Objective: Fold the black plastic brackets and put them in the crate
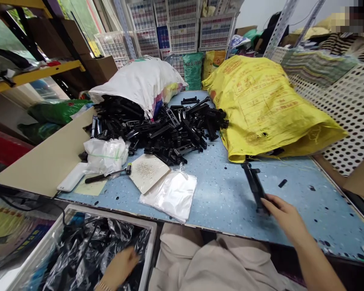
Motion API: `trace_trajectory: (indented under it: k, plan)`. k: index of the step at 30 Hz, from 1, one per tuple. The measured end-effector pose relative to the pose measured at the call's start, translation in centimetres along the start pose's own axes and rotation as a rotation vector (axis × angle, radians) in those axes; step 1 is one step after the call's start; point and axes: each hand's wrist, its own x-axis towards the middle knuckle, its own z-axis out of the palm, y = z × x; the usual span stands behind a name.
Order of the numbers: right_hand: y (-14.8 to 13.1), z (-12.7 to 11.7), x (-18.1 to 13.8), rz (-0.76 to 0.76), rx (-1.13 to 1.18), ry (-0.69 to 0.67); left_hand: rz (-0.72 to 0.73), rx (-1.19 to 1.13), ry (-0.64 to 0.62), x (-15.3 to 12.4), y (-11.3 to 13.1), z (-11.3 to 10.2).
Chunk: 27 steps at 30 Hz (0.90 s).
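Note:
My right hand (283,214) pinches the near end of a long black plastic part (253,184) at the right of the blue table. The part's far end reaches the mouth of the yellow woven sack (255,105). Low at the left, my left hand (121,264) is over a white crate (153,238) that holds black parts in clear plastic bags (81,250). Motion smears its fingers, so their grip does not show. A heap of similar black plastic parts (170,129) spills from a white woven sack (139,81) at the middle back.
A small hammer (109,173), a square board (147,173), clear plastic bags (177,194) and a white flat device (73,178) lie on the table (218,194). A low board (45,157) edges its left side. A person (348,44) is at back right.

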Motion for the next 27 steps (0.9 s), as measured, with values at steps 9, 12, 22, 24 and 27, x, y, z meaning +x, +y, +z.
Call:
trace_trajectory:
  k: [9,12,22,24,27]
  plan:
    - [-6.3,9.3,-3.2,0.229,0.689,-0.375,0.345,0.002,0.152,11.6,14.2,3.4]
    - [-7.0,10.1,-3.4,0.275,0.788,-0.42,0.309,-0.105,0.095,12.9,12.4,2.9]
    - [-11.4,15.6,-2.6,0.322,1.23,-0.628,0.294,-0.455,0.004,14.4,9.6,2.3]
    - [-11.8,16.8,-2.4,0.345,1.273,-0.659,0.298,-0.461,0.052,14.2,9.7,2.3]
    - [-11.8,18.6,-2.3,0.355,1.233,-0.591,0.321,-0.449,0.133,13.3,9.8,1.6]
